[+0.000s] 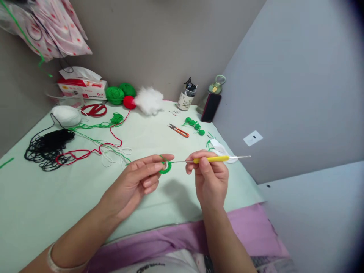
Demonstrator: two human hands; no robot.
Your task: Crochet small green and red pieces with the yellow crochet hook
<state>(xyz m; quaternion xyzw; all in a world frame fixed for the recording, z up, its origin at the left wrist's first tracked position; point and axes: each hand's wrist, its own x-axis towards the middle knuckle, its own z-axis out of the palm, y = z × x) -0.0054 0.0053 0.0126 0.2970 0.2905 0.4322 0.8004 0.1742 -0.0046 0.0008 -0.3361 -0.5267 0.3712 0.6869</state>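
Observation:
Between the thumb and fingers of my left hand [142,174] is a small curved piece of green crochet [165,169], with a bit of white at its inner side. Green yarn runs over the left index finger. My right hand [212,178] is closed around the yellow handle of a double-ended crochet hook [213,159]. The hook's left metal end points at the crochet piece and reaches its edge; whether it sits in a loop is too small to tell. Its other metal end sticks out to the right. Both hands are above the pale green tabletop [136,220].
Left lie black yarn [51,146], a white yarn ball [66,115], red-handled scissors [95,110] and loose red yarn. Behind are a tissue box [85,89], green balls [115,94], a red ball [129,102] and stuffing [149,100]. Right are snips [179,131], green crocheted balls [195,126] and a phone [211,108].

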